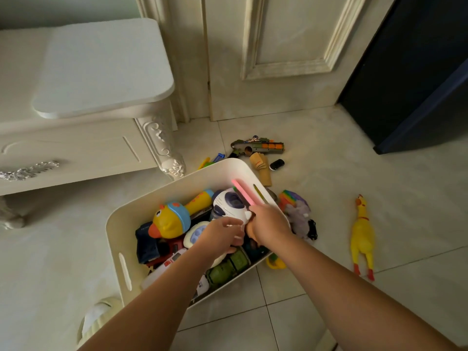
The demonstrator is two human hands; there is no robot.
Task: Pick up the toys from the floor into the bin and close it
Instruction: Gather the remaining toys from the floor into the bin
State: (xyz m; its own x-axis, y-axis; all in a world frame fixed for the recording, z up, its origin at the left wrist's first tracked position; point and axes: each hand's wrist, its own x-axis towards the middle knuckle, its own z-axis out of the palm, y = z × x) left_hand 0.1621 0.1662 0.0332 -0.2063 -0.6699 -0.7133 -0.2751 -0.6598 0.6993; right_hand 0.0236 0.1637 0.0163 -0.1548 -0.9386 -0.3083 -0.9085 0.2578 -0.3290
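Note:
A cream bin (121, 224) stands on the floor, full of toys: a yellow duck rattle (172, 221), a white and purple robot toy (229, 203), a green truck (233, 264). My left hand (222, 236) reaches into the bin and touches the robot toy's lower part. My right hand (268, 224) is closed on a pink stick (244, 192) at the bin's right rim. On the floor lie a toy gun (260, 146), a tan hand toy (260, 168), a small black car (276, 164), a rainbow pop toy (288, 198), a grey plush (301, 219) and a yellow rubber chicken (362, 236).
A white carved cabinet (76, 138) stands at the left, a cream door (266, 59) behind, a dark panel (417, 72) at the right. A yellow ring toy (274, 263) peeks out by the bin's near right corner. A slipper (96, 317) lies at the lower left.

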